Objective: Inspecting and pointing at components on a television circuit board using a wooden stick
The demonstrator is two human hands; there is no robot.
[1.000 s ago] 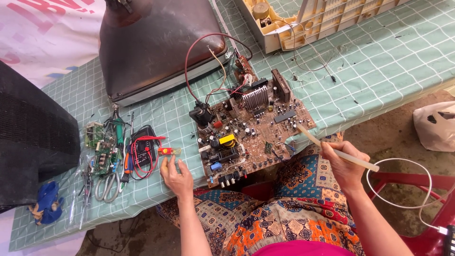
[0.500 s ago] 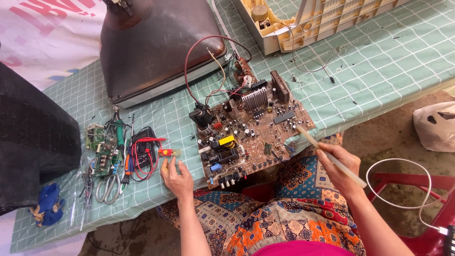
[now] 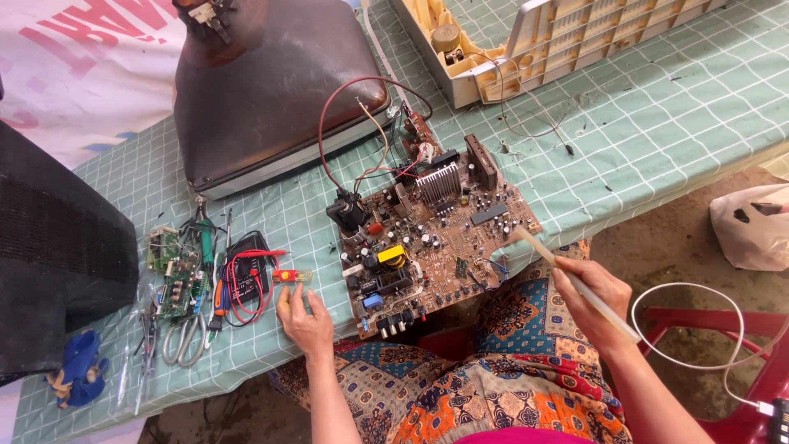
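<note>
A pale, slender rod-like tool [image 3: 579, 284] is gripped in the right hand [image 3: 593, 289], its tip held at the near right edge of a brown circuit board [image 3: 436, 234] lying bare on the worktop [image 3: 641, 123], partly overhanging the near edge above a patterned lap. The left hand [image 3: 306, 316] is laid flat and open on the checked green cover, holding nothing, just beside a small red-and-clear tester [image 3: 292, 277]. To the left, scissors [image 3: 182, 337], a multimeter with red leads [image 3: 246, 275] and a small green board [image 3: 168, 263] are spread out. Farther back, a picture tube [image 3: 271, 99] is seen face down, wired to the board, and an emptied cream casing [image 3: 559, 37] is set aside at far right. Dismantling appears complete; work on the board appears under way, with reassembly left.
</note>
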